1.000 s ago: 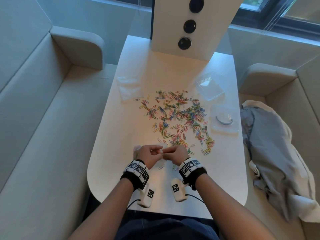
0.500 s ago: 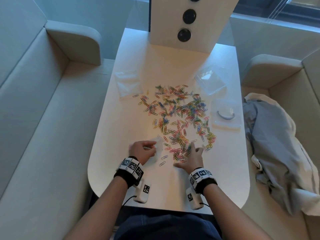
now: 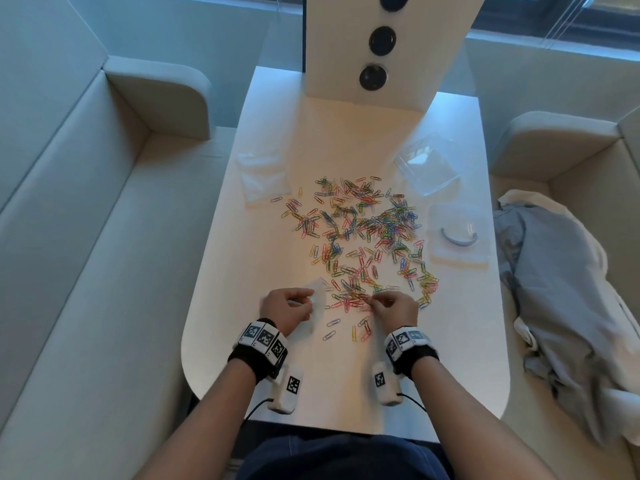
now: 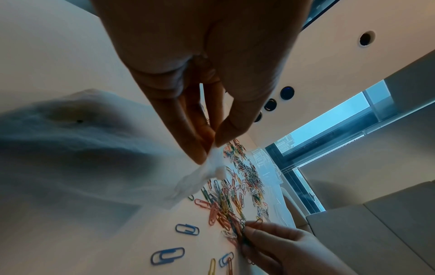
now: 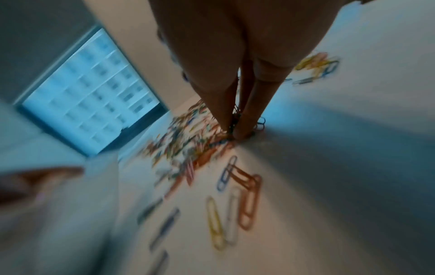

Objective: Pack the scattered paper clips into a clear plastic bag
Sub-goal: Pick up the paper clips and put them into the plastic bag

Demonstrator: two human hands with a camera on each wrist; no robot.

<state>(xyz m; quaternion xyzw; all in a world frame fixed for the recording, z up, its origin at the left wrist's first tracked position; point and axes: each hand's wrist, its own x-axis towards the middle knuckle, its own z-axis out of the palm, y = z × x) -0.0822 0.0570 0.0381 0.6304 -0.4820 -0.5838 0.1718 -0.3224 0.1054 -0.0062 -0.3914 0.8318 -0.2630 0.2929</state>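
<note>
Several coloured paper clips (image 3: 367,230) lie scattered over the middle of the white table (image 3: 242,271). My left hand (image 3: 287,308) pinches the edge of a small clear plastic bag (image 3: 320,292) between thumb and fingers; in the left wrist view the bag (image 4: 202,176) hangs from the fingertips (image 4: 200,148) just above the table. My right hand (image 3: 393,306) sits at the near edge of the clip pile, its fingertips (image 5: 237,134) pinched together on a small bunch of clips (image 4: 240,230). The right wrist view is blurred.
A flat pile of clear bags (image 3: 263,178) lies at the table's left. A clear plastic box (image 3: 429,164) and its lid (image 3: 460,237) lie at the right. A white panel (image 3: 388,46) stands at the back. Sofas flank the table; grey cloth (image 3: 568,289) lies on the right one.
One second ago both hands were together on the bag. My right hand then left it, reached flat to the pile, and now pinches clips. My left hand keeps the bag.
</note>
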